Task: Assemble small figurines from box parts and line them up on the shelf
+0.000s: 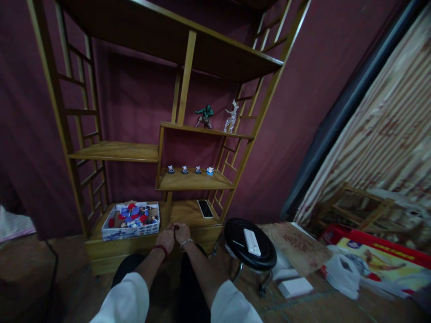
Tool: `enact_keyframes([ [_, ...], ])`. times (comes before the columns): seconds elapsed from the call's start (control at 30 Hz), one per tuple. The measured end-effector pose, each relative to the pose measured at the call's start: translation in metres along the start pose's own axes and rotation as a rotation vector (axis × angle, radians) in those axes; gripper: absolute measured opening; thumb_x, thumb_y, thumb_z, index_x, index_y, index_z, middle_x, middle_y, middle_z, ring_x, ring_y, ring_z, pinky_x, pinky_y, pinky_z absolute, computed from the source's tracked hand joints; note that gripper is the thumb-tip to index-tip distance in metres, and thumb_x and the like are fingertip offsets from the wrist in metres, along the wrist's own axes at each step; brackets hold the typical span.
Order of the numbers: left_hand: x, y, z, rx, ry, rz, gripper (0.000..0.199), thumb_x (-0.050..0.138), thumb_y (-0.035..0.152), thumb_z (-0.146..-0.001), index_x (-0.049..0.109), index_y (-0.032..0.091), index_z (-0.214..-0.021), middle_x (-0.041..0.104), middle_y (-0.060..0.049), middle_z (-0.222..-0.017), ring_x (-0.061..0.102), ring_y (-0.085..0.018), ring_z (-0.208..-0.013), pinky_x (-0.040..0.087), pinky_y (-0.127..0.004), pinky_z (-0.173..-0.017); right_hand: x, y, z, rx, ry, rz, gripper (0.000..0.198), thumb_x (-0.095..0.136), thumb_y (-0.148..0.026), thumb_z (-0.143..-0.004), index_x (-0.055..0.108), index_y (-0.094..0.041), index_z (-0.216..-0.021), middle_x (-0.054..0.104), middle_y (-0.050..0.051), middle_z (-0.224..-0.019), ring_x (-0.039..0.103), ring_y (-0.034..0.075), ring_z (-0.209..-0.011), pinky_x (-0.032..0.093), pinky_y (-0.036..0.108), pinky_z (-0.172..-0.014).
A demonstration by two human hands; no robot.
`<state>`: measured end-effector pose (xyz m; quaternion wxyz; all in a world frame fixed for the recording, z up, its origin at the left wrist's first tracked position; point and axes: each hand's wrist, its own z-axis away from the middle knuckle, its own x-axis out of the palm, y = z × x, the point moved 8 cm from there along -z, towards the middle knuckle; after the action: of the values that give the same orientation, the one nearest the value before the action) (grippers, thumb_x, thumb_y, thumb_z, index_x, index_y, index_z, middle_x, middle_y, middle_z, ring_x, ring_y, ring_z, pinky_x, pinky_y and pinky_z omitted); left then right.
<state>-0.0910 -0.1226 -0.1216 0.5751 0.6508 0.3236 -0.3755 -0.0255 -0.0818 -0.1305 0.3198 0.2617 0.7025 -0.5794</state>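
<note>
My left hand (167,237), with a dark red bead bracelet at the wrist, meets my right hand (182,233) in front of the bottom shelf. Both are closed, fingertips together; whatever lies between them is too small and dark to name. Just left of them, a blue-and-white box (131,232) holds several small red, blue and white figurine pieces (134,214). Several small figurines (184,170) stand in a row on the shelf above, the rightmost one (210,171) on a light blue base.
A phone (205,209) lies on the bottom shelf. Higher up stand a green figure (204,117) and a clear deer-like figure (231,117). To the right, a black stool (232,229) carries a white oblong item (252,242). A white box (295,287) and plastic bag (343,273) sit on the floor.
</note>
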Motion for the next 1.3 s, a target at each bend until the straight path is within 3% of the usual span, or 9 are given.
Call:
enact_keyframes([
  [0.27,-0.009,-0.063,0.008,-0.128,0.021,-0.066,0.039,0.029,0.003,-0.077,0.051,0.012,-0.108,0.054,-0.012,-0.114,0.052,-0.016,-0.103,0.039,-0.025,-0.087,0.058,-0.034,-0.005,-0.065,-0.173,0.12,0.027,0.044,-0.013,-0.078,0.068,-0.021,-0.088,0.069,0.003,-0.09,0.062,0.012,-0.083,0.043,0.015,-0.069],
  [0.43,-0.021,-0.089,0.014,-0.141,0.115,-0.123,0.035,0.03,0.003,-0.079,0.053,0.012,-0.104,0.055,-0.013,-0.113,0.049,-0.016,-0.107,0.036,-0.028,-0.091,0.083,-0.052,-0.007,-0.1,-0.222,0.116,0.028,0.044,-0.015,-0.079,0.066,-0.022,-0.094,0.068,0.003,-0.093,0.062,0.012,-0.084,0.043,0.015,-0.069],
  [0.67,-0.032,-0.111,0.017,-0.099,0.281,-0.248,0.035,0.034,0.004,-0.077,0.053,0.012,-0.105,0.053,-0.014,-0.117,0.036,-0.022,-0.121,0.03,-0.038,-0.097,0.092,-0.07,-0.015,-0.157,-0.236,0.138,0.037,0.041,-0.01,-0.076,0.063,-0.026,-0.1,0.066,0.0,-0.099,0.06,0.011,-0.091,0.042,0.016,-0.077],
  [0.97,-0.032,-0.126,0.005,-0.149,0.3,-0.256,0.038,0.033,0.005,-0.077,0.051,0.013,-0.109,0.054,-0.013,-0.117,0.039,-0.022,-0.118,0.028,-0.039,-0.096,0.098,-0.075,-0.037,-0.186,-0.21,0.168,0.036,0.041,-0.011,-0.077,0.063,-0.024,-0.102,0.065,0.001,-0.101,0.06,0.011,-0.091,0.043,0.018,-0.08],
  [1.17,-0.042,-0.146,0.001,-0.333,0.343,-0.24,0.032,0.037,0.01,-0.075,0.055,0.01,-0.101,0.06,-0.015,-0.105,0.046,-0.024,-0.111,0.031,-0.037,-0.091,0.106,-0.075,-0.05,-0.171,-0.229,0.192,0.032,0.043,-0.012,-0.076,0.065,-0.025,-0.095,0.066,0.0,-0.098,0.06,0.011,-0.09,0.043,0.018,-0.08],
  [1.3,-0.049,-0.154,0.001,-0.384,0.364,-0.249,0.03,0.035,0.014,-0.078,0.058,0.011,-0.097,0.063,-0.012,-0.097,0.05,-0.024,-0.104,0.031,-0.036,-0.091,0.111,-0.076,-0.056,-0.183,-0.231,0.228,0.031,0.043,-0.013,-0.075,0.066,-0.026,-0.092,0.067,0.0,-0.095,0.06,0.012,-0.088,0.044,0.019,-0.077],
])
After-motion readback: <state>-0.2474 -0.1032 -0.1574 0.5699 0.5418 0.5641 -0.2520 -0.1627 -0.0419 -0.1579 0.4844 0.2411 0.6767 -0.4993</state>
